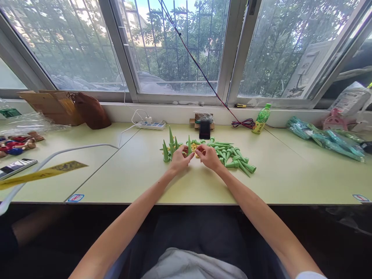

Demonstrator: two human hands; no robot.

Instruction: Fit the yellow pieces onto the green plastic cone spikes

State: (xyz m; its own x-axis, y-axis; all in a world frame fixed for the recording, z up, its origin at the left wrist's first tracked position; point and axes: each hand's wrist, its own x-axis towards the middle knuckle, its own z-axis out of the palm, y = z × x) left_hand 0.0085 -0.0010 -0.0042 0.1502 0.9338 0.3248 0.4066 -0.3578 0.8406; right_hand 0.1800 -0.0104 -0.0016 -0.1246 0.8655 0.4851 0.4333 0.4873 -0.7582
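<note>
My left hand (180,158) is closed round a green plastic spike (189,145), which stands point up between the fingers. Close beside it on the right, my right hand (208,156) has its fingertips pinched together near a bit of yellow; what they hold is too small to make out. Small yellow pieces (194,147) lie just behind the hands, partly covered by them. To the left, several green spikes (165,152) stand upright on the table. A loose heap of green spikes (232,155) with ribbed caps lies right of my right hand.
Behind the spikes, a dark phone (204,129) leans on a small cardboard box (193,121). A green drink bottle (262,119) and a power strip (151,124) stand near the sill. Teal plastic packets (328,139) lie right; a white tube (78,148) and yellow strip (55,170) cross the left.
</note>
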